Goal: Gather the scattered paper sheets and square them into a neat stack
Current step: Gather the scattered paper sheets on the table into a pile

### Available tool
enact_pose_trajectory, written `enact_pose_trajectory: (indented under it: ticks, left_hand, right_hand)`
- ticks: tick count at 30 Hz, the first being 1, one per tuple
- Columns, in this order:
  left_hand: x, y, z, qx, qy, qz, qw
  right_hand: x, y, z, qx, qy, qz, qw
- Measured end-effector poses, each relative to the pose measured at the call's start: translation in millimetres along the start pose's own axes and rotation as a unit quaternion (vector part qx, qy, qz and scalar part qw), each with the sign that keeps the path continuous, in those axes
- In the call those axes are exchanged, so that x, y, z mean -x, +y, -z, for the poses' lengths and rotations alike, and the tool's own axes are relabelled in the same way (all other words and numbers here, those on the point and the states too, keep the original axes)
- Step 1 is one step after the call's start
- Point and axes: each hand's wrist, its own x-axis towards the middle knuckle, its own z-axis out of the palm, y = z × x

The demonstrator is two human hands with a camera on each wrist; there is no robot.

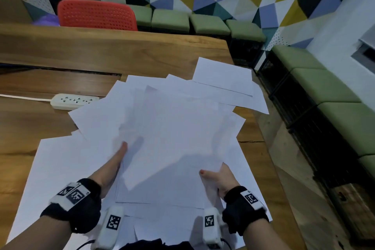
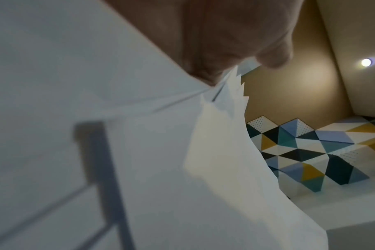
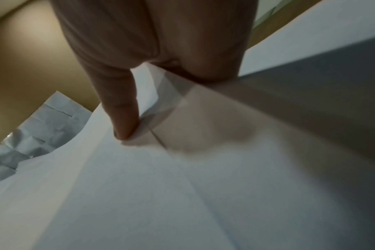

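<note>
Both wrists, in black bands with white marker blocks, sit at the near edge of the head view. Left hand [image 1: 110, 168] lies along the left edge of a loose bundle of white paper sheets [image 1: 172, 138], thumb stretched flat on top; the other fingers are hidden under the paper. Left wrist view shows the left hand [image 2: 214, 38] with several staggered sheet corners [image 2: 229, 94] caught between thumb and fingers, so it is pinching the bundle. Right hand [image 1: 218, 178] takes the near right corner of the same bundle, thumb on top with a red-painted nail, remaining fingers beneath. Right wrist view: right hand [image 3: 152, 42] with thumb pressed down onto the top sheet [image 3: 182, 186] and a finger's shape showing through the paper from below, a pinch as well. Bundle is uneven, edges fanned at differing angles, its near part raised off the sheets beneath it. More sheets lie flat and scattered on the wooden desk [image 1: 50, 128]: a large spread under and left of the hands, and two overlapping ones [image 1: 223, 77] at the far right, reaching the desk edge. White power strip [image 1: 75, 101] rests on the desk left of the pile, one sheet corner touching or overlapping its end. Red perforated chair back [image 1: 97, 15] stands beyond the desk; green cushioned benches [image 1: 324, 87] line the wall of coloured triangles.
</note>
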Motion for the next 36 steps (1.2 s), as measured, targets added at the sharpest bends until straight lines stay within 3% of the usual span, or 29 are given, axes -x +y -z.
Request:
enact_pose_trajectory:
  ticks: [4, 9, 12, 15, 21, 27, 30, 33, 36]
  left_hand:
    - [-9, -4, 0, -0.019, 0.018, -0.047, 0.999]
    - [-11, 17, -7, 0.019, 0.005, -0.077, 0.997]
    - [2, 26, -23, -0.029, -0.033, -0.109, 0.993]
    - [0, 19, -20, -0.030, -0.008, -0.131, 0.991]
    - [1, 9, -22, -0.041, -0.034, -0.126, 0.991]
    - [-2, 6, 13, -0.032, 0.133, -0.136, 0.981]
    - [4, 6, 14, -0.009, 0.099, -0.095, 0.990]
    - [6, 6, 3, -0.045, 0.037, -0.100, 0.993]
    - [-2, 10, 3, -0.081, 0.068, -0.072, 0.992]
  right_hand:
    - [3, -7, 1, -0.017, -0.032, 0.015, 0.999]
    - [-14, -26, -5, -0.087, 0.034, 0.108, 0.990]
    - [-11, -27, -13, -0.083, -0.006, 0.070, 0.994]
    - [-8, -20, -9, -0.073, -0.065, 0.017, 0.995]
    - [-13, 0, -2, -0.028, -0.044, -0.010, 0.999]
    - [-29, 14, 4, -0.026, 0.047, -0.032, 0.998]
    - [-35, 13, -5, -0.010, 0.022, -0.049, 0.999]
    - [-44, 4, -17, 0.009, 0.004, -0.040, 0.999]
    - [-52, -16, -21, 0.023, -0.009, -0.033, 0.999]
